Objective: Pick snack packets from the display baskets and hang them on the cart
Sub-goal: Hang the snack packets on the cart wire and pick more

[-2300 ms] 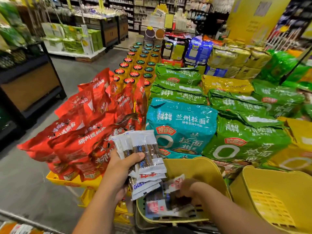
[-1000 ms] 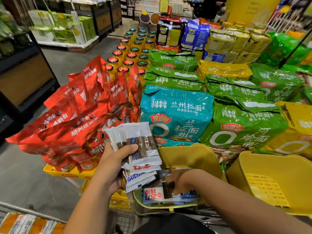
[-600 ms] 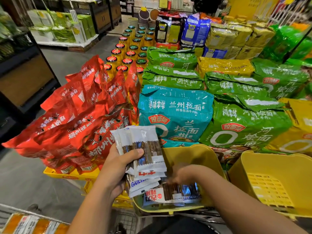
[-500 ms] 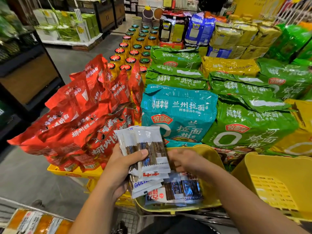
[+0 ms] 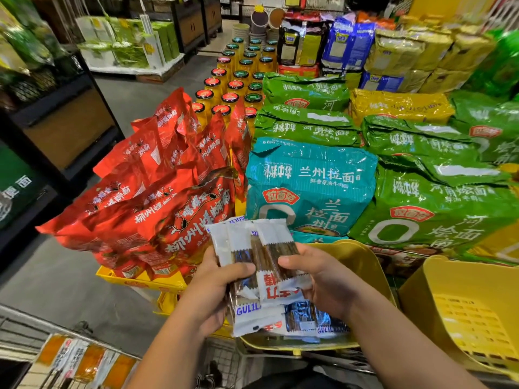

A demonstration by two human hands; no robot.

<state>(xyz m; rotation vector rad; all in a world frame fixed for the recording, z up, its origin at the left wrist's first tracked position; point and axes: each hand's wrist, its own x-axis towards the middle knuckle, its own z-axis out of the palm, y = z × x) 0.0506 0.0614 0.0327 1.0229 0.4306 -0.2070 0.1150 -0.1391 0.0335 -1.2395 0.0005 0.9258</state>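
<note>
Risen from the yellow basket (image 5: 362, 265), the right hand (image 5: 323, 279) joins the left hand (image 5: 213, 287) in gripping the snack packets (image 5: 266, 248). Their wrappers read "GULIL"; the teal noodle bag (image 5: 309, 186) at 12 o'clock reads "兰州拉面".

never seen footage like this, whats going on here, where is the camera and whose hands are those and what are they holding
There is no machine here. A person wears a camera on the head, so this one picture looks forward and down at their own two hands in a shop.

The left hand and the right hand both grip a bundle of small snack packets. They hold it above a yellow basket, which has loose packets lying in it. A second yellow basket sits to the right.

Behind lie red bags, a teal noodle bag, green bags and rows of jars.
</note>
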